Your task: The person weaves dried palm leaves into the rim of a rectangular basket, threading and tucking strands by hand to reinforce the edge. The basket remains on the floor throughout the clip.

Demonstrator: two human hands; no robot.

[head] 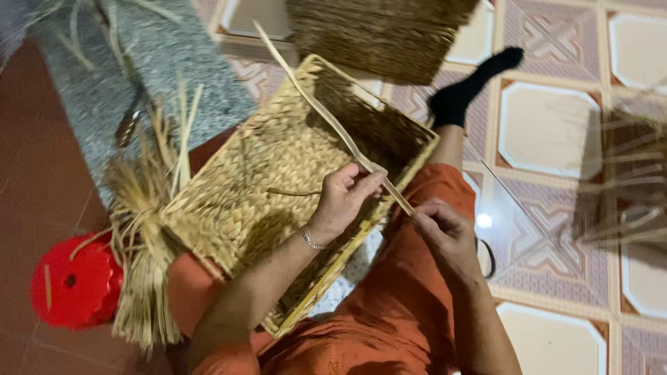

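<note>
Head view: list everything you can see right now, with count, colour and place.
woven basket: one, straw-yellow, on the lap
long strip: one, pale straw, running from above the basket down to both hands
loose straw bundle: one, tan, at the basket's left end
second woven piece: one, brown, top centre on the floor
red stool: one, lower left
grey mat: one, upper left
tiled floor: patterned, pale, right side
sock: one, black
bracelet: one, silver, left wrist
left hand: pinching the strip
right hand: holding the strip's lower end

Tiled floor [549, 132] under woven basket [382, 35]
</note>
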